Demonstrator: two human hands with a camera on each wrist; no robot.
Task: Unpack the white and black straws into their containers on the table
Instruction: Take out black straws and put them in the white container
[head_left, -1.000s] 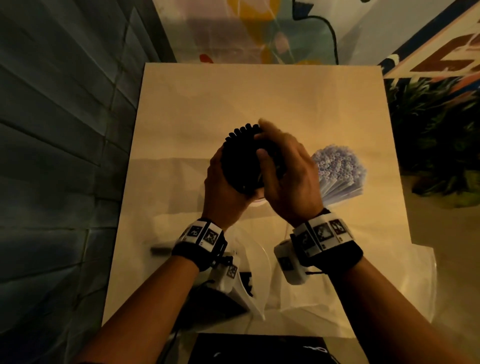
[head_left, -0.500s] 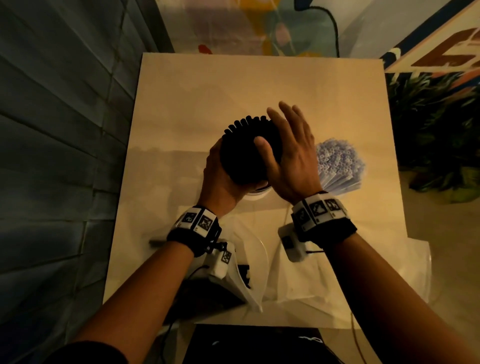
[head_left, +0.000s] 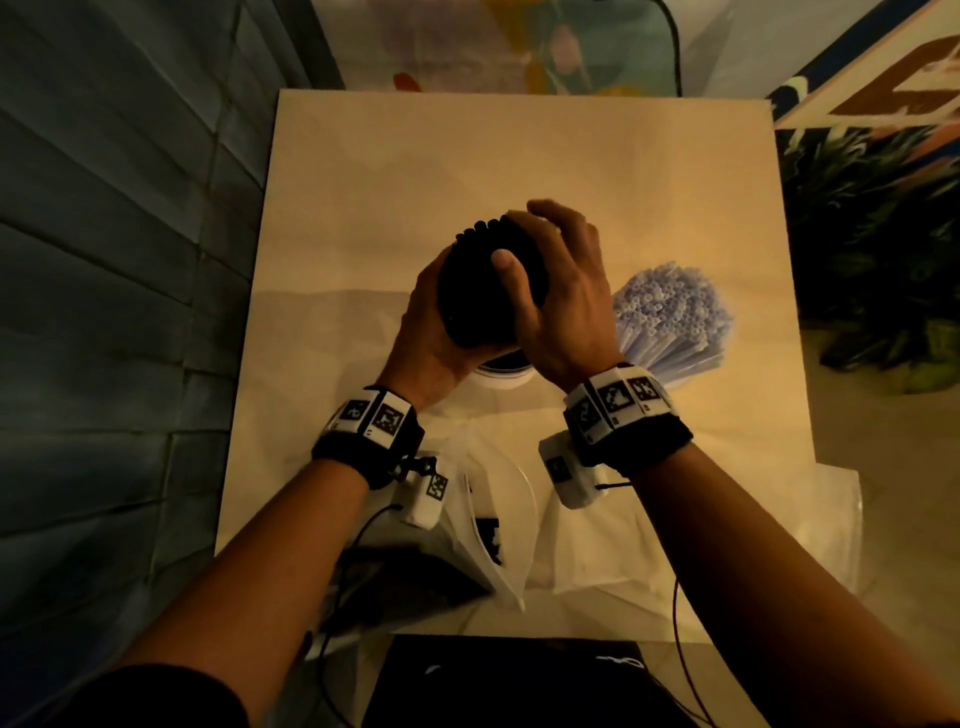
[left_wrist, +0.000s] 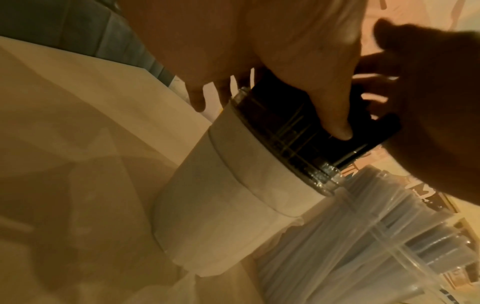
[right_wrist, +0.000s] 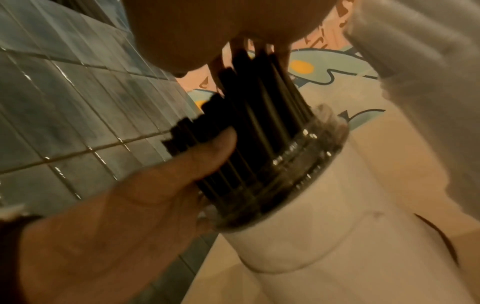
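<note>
A thick bundle of black straws (head_left: 485, 296) stands in a white cylindrical container (head_left: 501, 376) with a clear rim (left_wrist: 319, 174) at mid-table. My left hand (head_left: 434, 327) grips the bundle from the left, its thumb (left_wrist: 335, 123) pressed on the straws (left_wrist: 293, 115). My right hand (head_left: 563, 291) curls over the top and right side, thumb (head_left: 506, 260) on the straw ends. In the right wrist view the right palm (right_wrist: 221, 24) sits on the straw tops (right_wrist: 246, 123) above the container (right_wrist: 324, 226). White straws (head_left: 670, 306) fan out of a clear container (left_wrist: 376, 236) to the right.
The beige table (head_left: 519, 156) stands against a grey tiled wall (head_left: 130, 312) on the left. Empty clear plastic bags (head_left: 649, 545) lie at the near edge under my wrists. A green plant (head_left: 883, 234) stands past the right edge. A dark item (head_left: 498, 675) lies below the table's front.
Half a second ago my right hand lay flat with straight fingers over the black bundle; now its fingers curl over the far side. The left hand keeps its hold.
</note>
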